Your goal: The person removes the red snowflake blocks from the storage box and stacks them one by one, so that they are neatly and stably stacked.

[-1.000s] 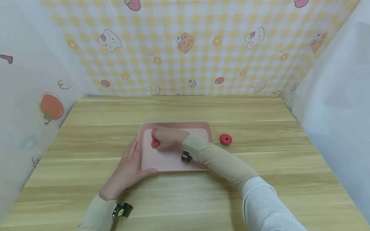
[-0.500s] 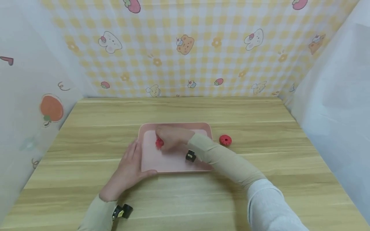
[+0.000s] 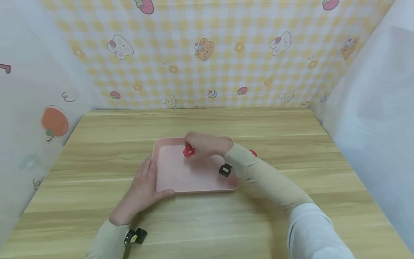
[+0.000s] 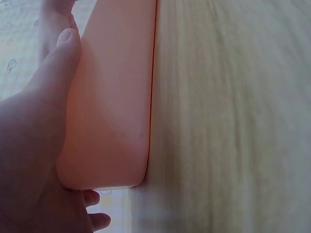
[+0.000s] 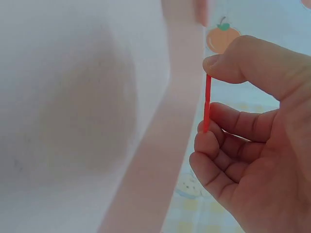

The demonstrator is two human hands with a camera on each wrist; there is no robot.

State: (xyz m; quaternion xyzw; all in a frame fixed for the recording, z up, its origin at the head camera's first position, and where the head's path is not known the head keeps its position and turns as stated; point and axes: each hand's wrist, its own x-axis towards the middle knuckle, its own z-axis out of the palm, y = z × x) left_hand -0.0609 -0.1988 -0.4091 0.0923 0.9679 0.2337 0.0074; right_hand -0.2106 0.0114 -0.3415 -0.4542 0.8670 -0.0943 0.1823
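Observation:
A shallow pink tray (image 3: 194, 180) lies on the wooden table. My left hand (image 3: 143, 181) rests against its near left corner, thumb along the front side and straight fingers along the left side. In the left wrist view, the thumb (image 4: 63, 60) lies by the rim. My right hand (image 3: 207, 145) is over the tray's far part. It pinches a red notched disc (image 3: 189, 151), flower-like in outline. Seen edge-on in the right wrist view, the disc (image 5: 207, 104) is thin, with the thumb at its top and fingertips below.
Right of the tray, another red piece (image 3: 253, 153) lies on the wooden table (image 3: 200, 223), mostly hidden by my right sleeve (image 3: 258, 176). A patterned yellow-check cloth (image 3: 187, 79) hangs behind the table, with pale sheets at both sides.
My right hand has moved right and away from me inside the tray, carrying the red disc. Its sleeve now covers much of the other red piece. The left hand stays on the corner.

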